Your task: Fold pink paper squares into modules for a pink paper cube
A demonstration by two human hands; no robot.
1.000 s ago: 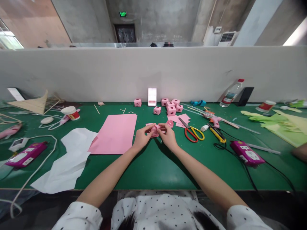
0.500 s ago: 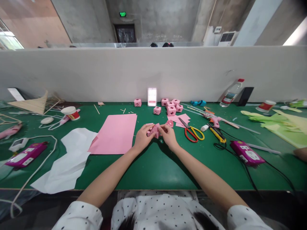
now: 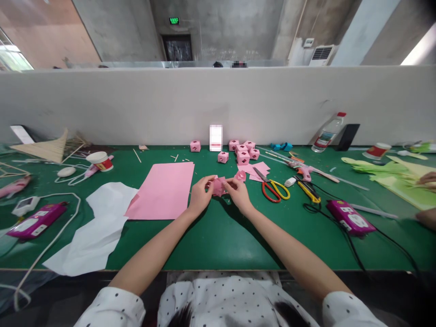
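Observation:
Between my two hands is a piece of folded pink paper (image 3: 219, 186), partly covered by the fingers. My left hand (image 3: 201, 194) pinches its left side, and my right hand (image 3: 237, 192) grips its right side. Another folded pink paper piece (image 3: 240, 175) shows just behind my right fingers. Pink sheets (image 3: 166, 190) lie to the left of my left hand. Beyond the hands stand several pink paper cubes (image 3: 243, 158) with dark diamond-shaped openings. Small pink paper squares (image 3: 258, 171) rest to the right, partly under open scissors (image 3: 272, 187) with red and yellow handles.
A phone (image 3: 215, 138) leans on the grey partition (image 3: 136, 104). Rightward lie a utility knife (image 3: 310, 193), a pink glue gun (image 3: 305, 171), a purple power box (image 3: 350, 218) with cables and a bottle (image 3: 329, 132). White paper (image 3: 91, 236) lies left. Another person's hand (image 3: 428, 179) is at far right.
The folded paper has turned in my fingers and shows a different face. My left fingers have shifted to its edge. At the far right, another person's hand has come into view over the green paper.

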